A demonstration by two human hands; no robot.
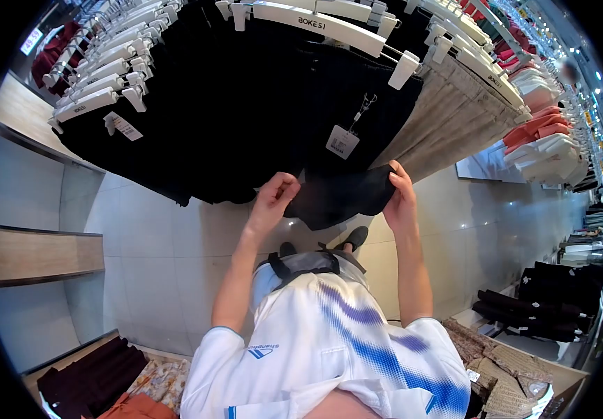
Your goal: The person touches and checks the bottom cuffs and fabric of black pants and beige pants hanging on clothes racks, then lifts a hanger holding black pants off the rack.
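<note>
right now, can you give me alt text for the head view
A bare right hand grips the edge of a black cloth garment, a bare left hand curled at its other side, below a white plastic BOKESI hanger.

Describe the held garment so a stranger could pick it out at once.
At top centre is a hanger lettered BOKESI. Below it hangs a black garment, its lower end between the left hand and right hand. Unlike the black clothes at left, it is held; unlike the beige garment, it is black.

Matt cloth is seen in the dark garment (343, 199), smooth plastic in the hanger (319, 26), glossy tile in the floor (155, 272).
</note>
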